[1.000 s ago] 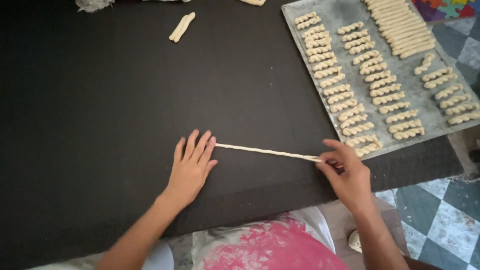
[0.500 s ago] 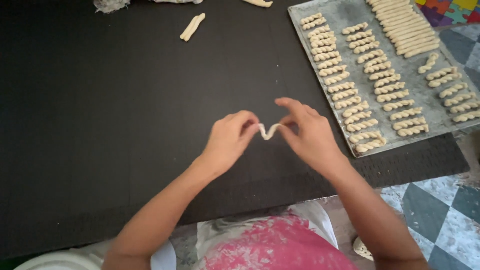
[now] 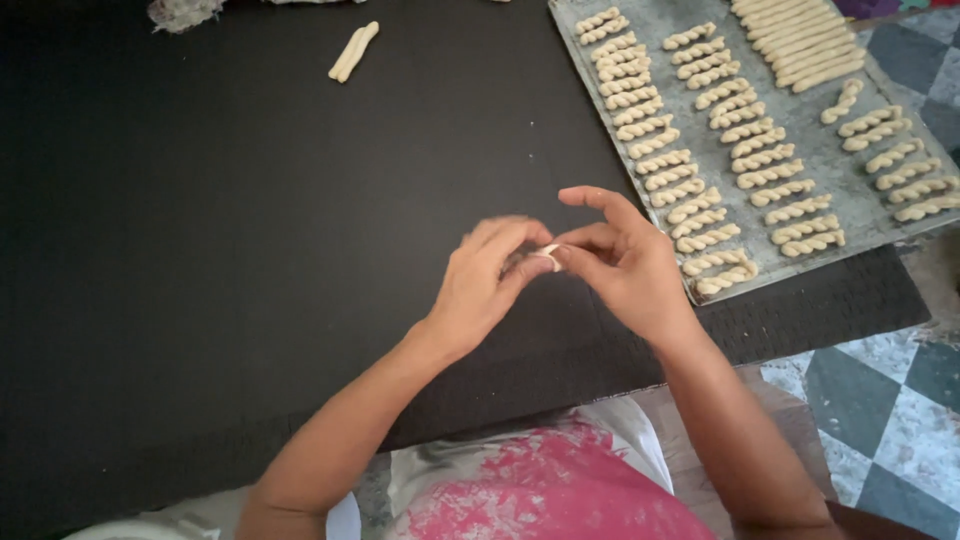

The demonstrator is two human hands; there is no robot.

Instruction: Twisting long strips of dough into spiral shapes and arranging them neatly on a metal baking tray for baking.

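My left hand (image 3: pixel 482 285) and my right hand (image 3: pixel 622 265) meet above the black table mat (image 3: pixel 250 250), fingertips pinched together on a small piece of pale dough (image 3: pixel 549 254). Only a short bit of the dough shows between the fingers; the remainder is hidden by them. Just right of my right hand lies a grey baking tray (image 3: pixel 880 225) holding several rows of twisted dough sticks (image 3: pixel 690 185).
A short dough log (image 3: pixel 353 51) lies at the far side of the mat. Longer straight dough ropes (image 3: pixel 800 40) fill the tray's top corner. A checkered tile floor (image 3: pixel 880 420) shows at the right, and a pink, flour-dusted apron (image 3: pixel 540 490) below.
A second ago the dough was a long thin rope stretched on the mat between my hands. The hands came together, folding it, and now hold it bunched between the fingertips.
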